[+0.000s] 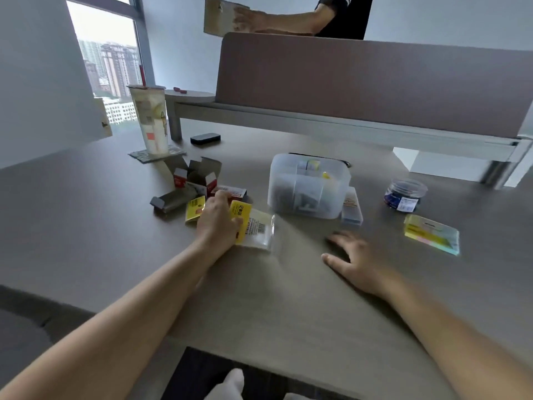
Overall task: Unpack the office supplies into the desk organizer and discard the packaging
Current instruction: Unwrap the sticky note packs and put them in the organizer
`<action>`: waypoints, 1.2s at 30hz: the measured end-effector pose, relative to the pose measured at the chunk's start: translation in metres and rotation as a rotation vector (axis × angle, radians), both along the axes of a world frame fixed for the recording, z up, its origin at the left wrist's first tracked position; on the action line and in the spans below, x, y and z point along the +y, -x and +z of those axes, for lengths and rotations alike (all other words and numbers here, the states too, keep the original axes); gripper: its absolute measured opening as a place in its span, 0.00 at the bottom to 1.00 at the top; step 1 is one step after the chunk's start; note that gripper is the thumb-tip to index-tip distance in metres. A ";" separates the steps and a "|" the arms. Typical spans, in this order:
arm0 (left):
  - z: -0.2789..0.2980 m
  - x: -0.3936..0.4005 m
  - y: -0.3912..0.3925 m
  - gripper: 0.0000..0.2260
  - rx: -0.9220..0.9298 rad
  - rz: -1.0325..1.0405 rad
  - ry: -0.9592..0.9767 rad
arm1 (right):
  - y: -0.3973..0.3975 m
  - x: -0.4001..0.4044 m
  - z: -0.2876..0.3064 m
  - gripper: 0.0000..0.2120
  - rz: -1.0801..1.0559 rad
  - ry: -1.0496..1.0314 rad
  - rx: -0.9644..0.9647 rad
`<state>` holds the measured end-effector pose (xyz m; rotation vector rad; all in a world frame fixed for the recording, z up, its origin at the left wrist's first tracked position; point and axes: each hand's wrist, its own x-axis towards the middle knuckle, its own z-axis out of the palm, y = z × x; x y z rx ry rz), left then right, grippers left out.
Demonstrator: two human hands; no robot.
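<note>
the left hand (220, 219) lies on a clear wrapper with a yellow label, the sticky-note wrapper (253, 228), on the worktop (288, 284) a little left of centre. its fingers (223, 197) curl down over the wrapper's far left edge, thumb beside the yellow label; whether they pinch it or only press it is not clear. the wrapper lies flat, its long axis running from near the wrist away toward the organizer, the clear end with the barcode pointing right.

a second yellow wrapper (195, 207) lies just left of the hand, and behind it stand opened red and grey cartons (199, 176), flaps up, with a flattened grey carton (170, 202) in front of them.

the translucent organizer (307, 186) stands just right of the wrapper, near but apart, its compartments holding small items too blurred to name. a slim clear box (352, 207) lies against its right side, long axis running away from the viewer.

the right hand (356, 259) rests palm down on the worktop, fingers spread and holding nothing. right of it lie a pack of coloured notes (431, 233), tilted, and a round tub (405, 194) farther back.

the worktop's near half, between the arms down to its near edge, is bare. a drink cup (151, 119) stands far left on a coaster.
</note>
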<state>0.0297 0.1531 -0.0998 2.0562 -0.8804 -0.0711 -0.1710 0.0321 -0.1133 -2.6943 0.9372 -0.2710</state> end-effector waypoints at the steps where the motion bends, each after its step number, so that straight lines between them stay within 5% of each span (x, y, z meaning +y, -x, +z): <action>1: 0.002 0.003 0.003 0.20 -0.112 0.023 -0.021 | 0.000 0.001 0.000 0.25 -0.003 0.012 -0.003; 5: 0.004 0.010 0.018 0.20 -0.378 -0.125 -0.093 | 0.000 0.004 0.002 0.24 0.001 0.045 0.009; 8: -0.006 0.009 0.028 0.25 -0.463 -0.349 -0.444 | 0.000 0.003 0.002 0.24 0.007 0.059 0.016; 14: -0.011 0.010 -0.003 0.38 -0.404 -0.233 -0.722 | 0.003 0.003 0.002 0.24 0.009 0.044 0.006; 20: -0.005 0.011 0.001 0.42 -0.518 -0.193 -0.560 | 0.012 -0.007 0.001 0.24 -0.048 -0.019 -0.126; 25: 0.005 -0.009 0.040 0.36 -0.561 -0.474 -0.265 | 0.055 -0.049 0.005 0.25 -0.324 0.076 -0.201; 29: 0.001 -0.040 0.072 0.34 -0.413 -0.652 -0.361 | 0.089 -0.083 0.003 0.28 -0.500 0.075 -0.143; 36: -0.009 -0.063 0.076 0.36 -0.460 -0.679 -0.505 | 0.093 -0.095 0.007 0.22 -0.472 0.034 -0.194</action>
